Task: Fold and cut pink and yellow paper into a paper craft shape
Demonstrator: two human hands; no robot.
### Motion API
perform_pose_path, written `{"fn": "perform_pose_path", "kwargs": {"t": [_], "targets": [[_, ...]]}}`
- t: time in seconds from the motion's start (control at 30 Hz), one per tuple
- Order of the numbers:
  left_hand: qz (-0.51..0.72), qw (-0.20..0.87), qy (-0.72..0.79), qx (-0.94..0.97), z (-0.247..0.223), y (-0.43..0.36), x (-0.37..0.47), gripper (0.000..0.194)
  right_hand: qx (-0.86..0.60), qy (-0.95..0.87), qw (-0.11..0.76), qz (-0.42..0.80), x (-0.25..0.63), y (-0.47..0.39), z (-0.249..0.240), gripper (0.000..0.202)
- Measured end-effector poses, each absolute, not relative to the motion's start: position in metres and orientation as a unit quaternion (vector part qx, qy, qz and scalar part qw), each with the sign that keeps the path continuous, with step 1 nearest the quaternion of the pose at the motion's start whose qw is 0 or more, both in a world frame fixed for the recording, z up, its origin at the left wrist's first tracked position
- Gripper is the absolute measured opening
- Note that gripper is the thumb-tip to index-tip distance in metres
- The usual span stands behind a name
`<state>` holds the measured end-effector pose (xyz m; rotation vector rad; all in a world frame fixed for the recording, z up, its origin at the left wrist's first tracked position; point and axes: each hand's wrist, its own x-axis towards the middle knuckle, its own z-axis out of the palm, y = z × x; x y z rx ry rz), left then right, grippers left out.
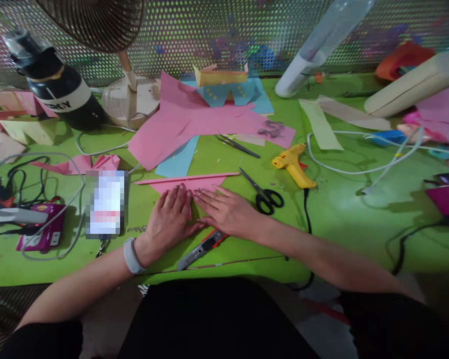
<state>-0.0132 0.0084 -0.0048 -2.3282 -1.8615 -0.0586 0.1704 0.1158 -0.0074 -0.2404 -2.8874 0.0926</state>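
Both hands lie side by side on a piece of folded pink paper, which has a narrow raised strip along its far edge. My left hand rests flat, fingers stretched forward over the paper's near part. From the right, my right hand presses flat on it with fingers pointing left. The hands cover much of the paper. Just below my right hand lies a grey and orange utility knife, partly tucked under it. Black-handled scissors lie to the right of the paper.
Beyond are large pink paper, tweezers and a yellow glue gun with its cord. A phone, a purple power strip and cables lie left. A black bottle and a fan stand at the back left.
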Motion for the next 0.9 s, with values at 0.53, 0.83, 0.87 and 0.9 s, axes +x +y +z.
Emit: {"fn": "perform_pose_path", "kwargs": {"t": [0.53,0.83,0.87,0.9], "targets": [[-0.045,0.024,-0.623,-0.781,-0.005,0.013,-0.017,0.09,-0.343,-0.916,0.085,0.188,0.182,0.134,0.042,0.039],[-0.002,0.048,-0.622,-0.782,-0.002,0.015,-0.016,0.095,-0.385,-0.729,-0.154,0.545,0.118,0.163,0.032,0.036],[-0.004,0.048,-0.621,-0.782,-0.002,0.016,-0.016,0.095,-0.387,-0.725,-0.157,0.548,0.117,0.163,0.03,0.036],[-0.007,0.047,-0.622,-0.782,-0.002,0.016,-0.016,0.094,-0.387,-0.723,-0.158,0.55,0.117,0.164,0.029,0.036]]}}
